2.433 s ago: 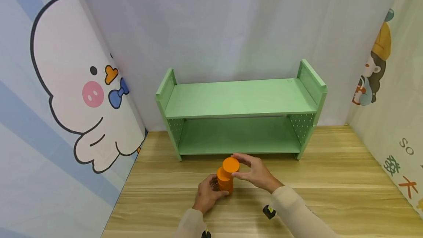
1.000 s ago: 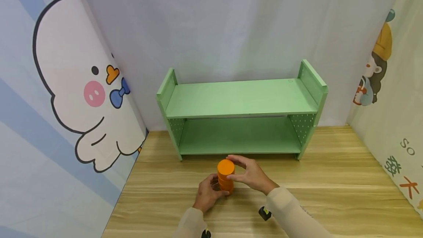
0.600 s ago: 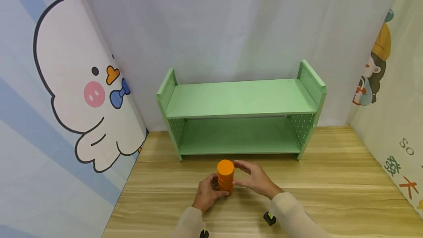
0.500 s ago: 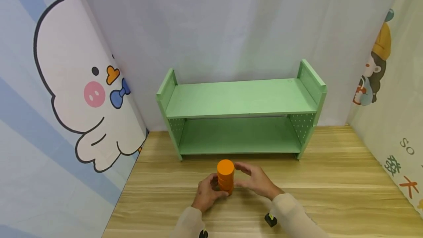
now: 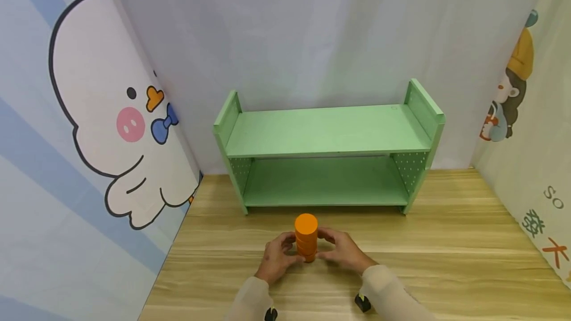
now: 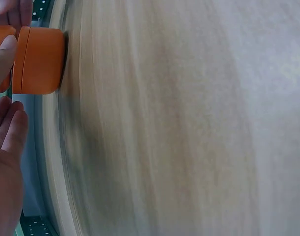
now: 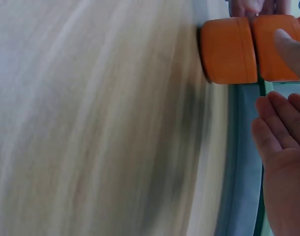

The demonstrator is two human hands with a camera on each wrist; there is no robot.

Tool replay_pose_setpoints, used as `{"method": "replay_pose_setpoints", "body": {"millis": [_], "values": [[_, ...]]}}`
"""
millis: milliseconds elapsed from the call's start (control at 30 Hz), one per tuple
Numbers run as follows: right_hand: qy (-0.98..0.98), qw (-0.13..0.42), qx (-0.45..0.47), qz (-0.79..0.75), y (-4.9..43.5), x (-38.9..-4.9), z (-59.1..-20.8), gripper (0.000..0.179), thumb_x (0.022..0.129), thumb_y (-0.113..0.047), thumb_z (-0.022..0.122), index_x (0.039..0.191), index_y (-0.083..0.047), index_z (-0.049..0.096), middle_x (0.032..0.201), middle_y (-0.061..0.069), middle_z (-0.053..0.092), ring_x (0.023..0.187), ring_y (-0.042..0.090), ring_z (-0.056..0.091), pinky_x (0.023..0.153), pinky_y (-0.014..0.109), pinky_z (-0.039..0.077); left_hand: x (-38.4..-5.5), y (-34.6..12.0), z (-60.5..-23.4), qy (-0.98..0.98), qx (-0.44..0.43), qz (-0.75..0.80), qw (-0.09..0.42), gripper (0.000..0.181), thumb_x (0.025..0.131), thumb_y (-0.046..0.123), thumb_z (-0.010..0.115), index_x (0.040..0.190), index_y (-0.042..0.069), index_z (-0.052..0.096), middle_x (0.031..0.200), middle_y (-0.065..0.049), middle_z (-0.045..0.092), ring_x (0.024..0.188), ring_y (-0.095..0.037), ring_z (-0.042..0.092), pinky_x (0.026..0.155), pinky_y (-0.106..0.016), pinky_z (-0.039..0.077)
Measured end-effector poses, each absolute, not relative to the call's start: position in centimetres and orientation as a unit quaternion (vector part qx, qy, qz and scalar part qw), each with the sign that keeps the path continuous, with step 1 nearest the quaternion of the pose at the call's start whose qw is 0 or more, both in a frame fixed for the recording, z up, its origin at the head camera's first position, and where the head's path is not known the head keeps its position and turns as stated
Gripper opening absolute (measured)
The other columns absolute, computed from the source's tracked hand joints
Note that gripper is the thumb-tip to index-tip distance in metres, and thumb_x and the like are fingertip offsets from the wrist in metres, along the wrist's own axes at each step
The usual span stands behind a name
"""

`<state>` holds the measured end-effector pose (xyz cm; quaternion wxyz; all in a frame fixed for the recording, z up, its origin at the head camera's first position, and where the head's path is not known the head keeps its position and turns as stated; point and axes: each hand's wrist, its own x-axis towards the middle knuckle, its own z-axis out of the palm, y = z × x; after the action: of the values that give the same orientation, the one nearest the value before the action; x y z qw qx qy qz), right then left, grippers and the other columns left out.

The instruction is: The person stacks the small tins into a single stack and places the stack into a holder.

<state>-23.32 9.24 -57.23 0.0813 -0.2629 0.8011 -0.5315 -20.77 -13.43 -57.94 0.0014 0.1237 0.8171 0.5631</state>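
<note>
In the head view, round orange lidded containers (image 5: 307, 236) stand in one upright stack on the table, in front of the shelf. My left hand (image 5: 276, 257) cups the stack's left side, thumb toward the front of its lower part. On the opposite side is my right hand (image 5: 344, 251), thumb and fingers spread about the lower containers. The left wrist view shows my left thumb (image 6: 3, 59) across a container, the other visible fingertips just short of it. Straight fingers and an upturned palm of my right hand (image 7: 290, 172) show in the right wrist view.
A green two-tier shelf (image 5: 327, 133) stands at the back of the wooden table (image 5: 214, 261). Printed cloths hang around the table: a white cartoon bird (image 5: 98, 103) at left, a cartoon figure (image 5: 508, 88) at right.
The right hand set the top container onto the stack, let go of it and came down beside the lower containers. The left hand has stayed at the stack's left side.
</note>
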Motion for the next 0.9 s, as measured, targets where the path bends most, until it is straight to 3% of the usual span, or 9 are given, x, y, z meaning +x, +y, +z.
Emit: {"method": "replay_pose_setpoints", "body": {"millis": [300,900], "values": [[0.792,0.083,-0.276,-0.538,8.4,-23.5,-57.7,0.058,0.084,-0.008,0.081,0.135,0.007,0.056,0.135,0.022,0.059,0.126,0.04,0.054,0.108,0.055,0.043,-20.9,-13.5,-57.8,0.806,0.133,0.577,0.006,0.055,0.076,0.001,0.084,0.126,-0.005,0.061,0.123,-0.021,0.065,0.113,-0.035,0.063,0.096,-0.039,0.056],[0.798,0.108,-0.245,-0.54,7.9,-23.8,-58.3,0.063,0.084,-0.009,0.081,0.138,0.007,0.052,0.14,0.024,0.054,0.13,0.042,0.051,0.109,0.056,0.041,-21.0,-13.0,-58.3,0.812,0.129,0.569,0.0,0.052,0.078,-0.001,0.083,0.125,-0.007,0.062,0.122,-0.022,0.065,0.111,-0.036,0.065,0.094,-0.034,0.057]]}}
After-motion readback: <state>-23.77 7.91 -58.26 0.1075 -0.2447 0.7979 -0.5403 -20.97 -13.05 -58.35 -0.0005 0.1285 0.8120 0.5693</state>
